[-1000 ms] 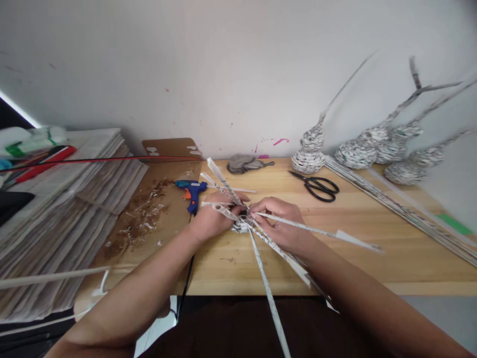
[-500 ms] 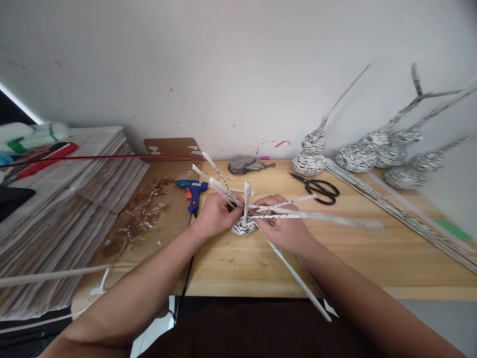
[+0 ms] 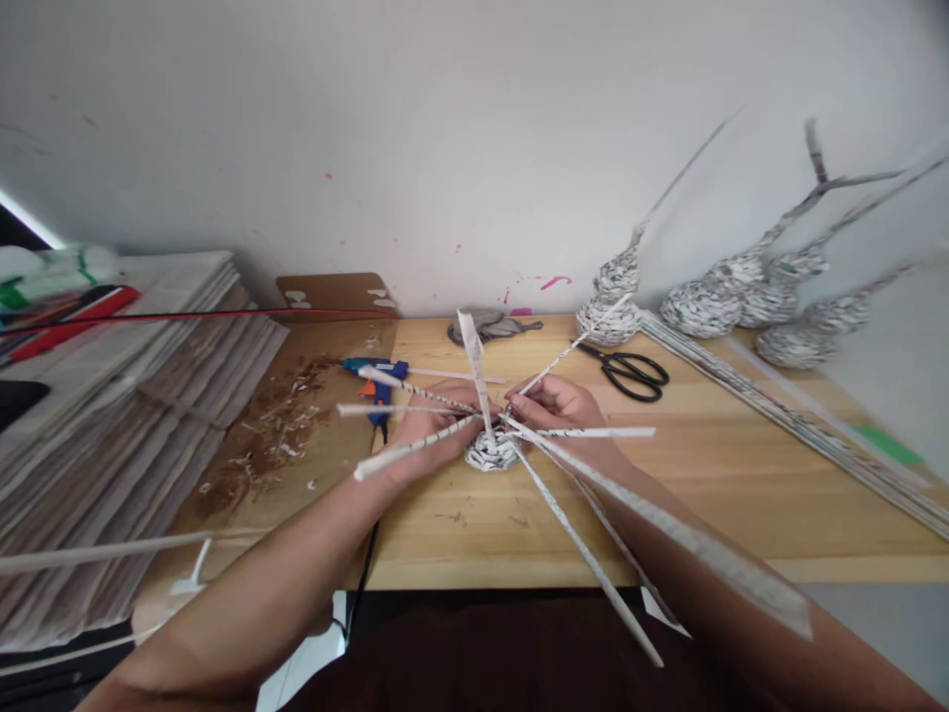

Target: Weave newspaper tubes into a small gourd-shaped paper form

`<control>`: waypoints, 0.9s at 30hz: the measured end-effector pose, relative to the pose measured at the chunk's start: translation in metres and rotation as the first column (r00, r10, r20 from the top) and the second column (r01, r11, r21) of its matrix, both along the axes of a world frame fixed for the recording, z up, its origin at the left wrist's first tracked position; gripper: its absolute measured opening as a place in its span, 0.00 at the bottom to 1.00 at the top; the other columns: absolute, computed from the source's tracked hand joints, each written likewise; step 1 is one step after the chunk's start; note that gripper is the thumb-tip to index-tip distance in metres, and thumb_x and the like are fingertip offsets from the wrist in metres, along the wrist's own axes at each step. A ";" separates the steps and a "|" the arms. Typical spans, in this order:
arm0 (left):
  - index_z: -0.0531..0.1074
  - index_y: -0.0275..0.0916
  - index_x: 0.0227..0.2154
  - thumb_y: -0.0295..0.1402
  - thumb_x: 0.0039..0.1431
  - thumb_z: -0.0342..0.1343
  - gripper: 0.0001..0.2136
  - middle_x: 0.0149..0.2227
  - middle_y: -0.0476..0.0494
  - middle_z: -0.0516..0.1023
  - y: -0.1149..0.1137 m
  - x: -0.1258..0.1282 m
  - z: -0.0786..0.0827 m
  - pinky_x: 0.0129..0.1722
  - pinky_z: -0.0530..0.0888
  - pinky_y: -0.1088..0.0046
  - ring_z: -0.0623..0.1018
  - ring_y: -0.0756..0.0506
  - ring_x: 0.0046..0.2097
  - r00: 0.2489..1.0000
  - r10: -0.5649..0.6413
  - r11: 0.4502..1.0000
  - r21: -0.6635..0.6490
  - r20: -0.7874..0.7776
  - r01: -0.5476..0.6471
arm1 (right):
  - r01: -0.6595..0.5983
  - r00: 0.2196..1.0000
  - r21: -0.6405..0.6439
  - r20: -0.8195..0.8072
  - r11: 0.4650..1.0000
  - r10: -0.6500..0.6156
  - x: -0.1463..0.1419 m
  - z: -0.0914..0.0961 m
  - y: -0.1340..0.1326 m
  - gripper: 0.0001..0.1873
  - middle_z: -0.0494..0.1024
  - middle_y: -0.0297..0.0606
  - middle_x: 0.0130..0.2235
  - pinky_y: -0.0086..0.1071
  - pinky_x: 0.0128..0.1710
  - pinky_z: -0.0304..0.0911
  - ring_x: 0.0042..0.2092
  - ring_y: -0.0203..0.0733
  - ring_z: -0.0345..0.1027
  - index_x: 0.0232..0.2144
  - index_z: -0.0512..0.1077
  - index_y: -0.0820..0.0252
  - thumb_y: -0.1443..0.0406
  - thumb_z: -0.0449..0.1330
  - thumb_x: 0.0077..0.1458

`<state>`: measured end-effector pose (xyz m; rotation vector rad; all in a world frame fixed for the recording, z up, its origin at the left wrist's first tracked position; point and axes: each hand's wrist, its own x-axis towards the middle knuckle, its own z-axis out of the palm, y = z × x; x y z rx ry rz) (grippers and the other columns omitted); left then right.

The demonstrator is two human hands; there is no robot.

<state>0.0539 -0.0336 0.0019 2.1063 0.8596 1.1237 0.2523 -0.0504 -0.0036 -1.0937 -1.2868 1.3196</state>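
A small woven newspaper piece rests on the wooden table, with several rolled paper tubes fanning out from its top. My left hand is closed around its left side, fingers partly hidden behind the tubes. On the other side my right hand pinches a thin paper tube that slants up to the right. One flattened tube stands nearly upright. Other tubes spread to the left over my left hand, and a long one runs across my right forearm.
A blue glue gun lies left of my hands, black scissors to the right. Behind are a grey cloth and woven gourd shapes. Long paper tubes lie at right. Stacked newspapers fill the left.
The tubes have swung round: several now point left over my left hand, and a long one has dropped across my right forearm. My right hand now pinches a tube that slants upward.
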 end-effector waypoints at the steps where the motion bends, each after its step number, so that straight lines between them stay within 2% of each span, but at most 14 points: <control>1: 0.81 0.38 0.32 0.31 0.62 0.58 0.07 0.36 0.40 0.84 -0.001 0.000 0.000 0.41 0.79 0.67 0.82 0.45 0.38 1.000 -0.019 1.000 0.018 -0.004 0.019 | -0.008 1.000 0.000 0.013 1.000 0.008 0.000 0.001 0.000 0.17 0.79 0.35 0.28 0.30 0.28 0.65 0.28 0.38 0.72 0.30 0.73 0.59 0.53 0.69 0.50; 6: 0.79 0.39 0.32 0.30 0.64 0.56 0.07 0.34 0.43 0.83 -0.004 0.001 0.001 0.42 0.78 0.67 0.82 0.45 0.38 0.995 0.026 0.999 0.049 -0.099 -0.021 | -0.040 0.998 0.059 0.041 0.997 0.038 -0.001 0.006 -0.006 0.14 0.80 0.37 0.30 0.31 0.32 0.67 0.31 0.39 0.73 0.31 0.74 0.59 0.54 0.67 0.53; 12: 0.78 0.40 0.35 0.27 0.66 0.52 0.09 0.33 0.44 0.81 -0.001 -0.002 0.001 0.43 0.75 0.68 0.80 0.46 0.38 0.986 -0.075 0.983 0.152 -0.152 0.098 | -0.006 0.994 0.136 0.110 0.991 -0.009 -0.005 0.000 -0.007 0.10 0.79 0.37 0.29 0.31 0.32 0.67 0.31 0.40 0.72 0.31 0.76 0.58 0.57 0.65 0.55; 16: 0.77 0.40 0.36 0.27 0.67 0.50 0.11 0.34 0.44 0.81 -0.001 -0.002 0.001 0.44 0.74 0.66 0.79 0.46 0.38 0.977 -0.066 0.980 0.169 -0.201 0.101 | -0.030 0.989 0.174 0.151 0.984 0.004 -0.004 -0.002 -0.006 0.10 0.78 0.36 0.29 0.30 0.31 0.66 0.31 0.39 0.71 0.31 0.76 0.59 0.58 0.63 0.56; 21: 0.78 0.38 0.35 0.29 0.67 0.53 0.09 0.35 0.41 0.82 -0.003 0.000 -0.001 0.44 0.74 0.65 0.79 0.44 0.39 0.986 -0.055 0.990 0.122 -0.157 0.075 | -0.041 0.986 0.162 0.165 0.986 0.014 -0.004 -0.001 -0.006 0.11 0.76 0.34 0.26 0.28 0.28 0.62 0.28 0.37 0.68 0.30 0.75 0.59 0.57 0.63 0.57; 27: 0.80 0.38 0.32 0.32 0.62 0.60 0.06 0.35 0.42 0.83 -0.002 0.003 -0.007 0.42 0.76 0.67 0.81 0.44 0.39 0.996 -0.082 0.996 -0.041 -0.017 0.081 | -0.017 0.994 0.113 0.114 0.993 0.004 -0.004 -0.006 -0.004 0.11 0.77 0.34 0.26 0.28 0.27 0.61 0.27 0.36 0.68 0.29 0.75 0.60 0.58 0.64 0.56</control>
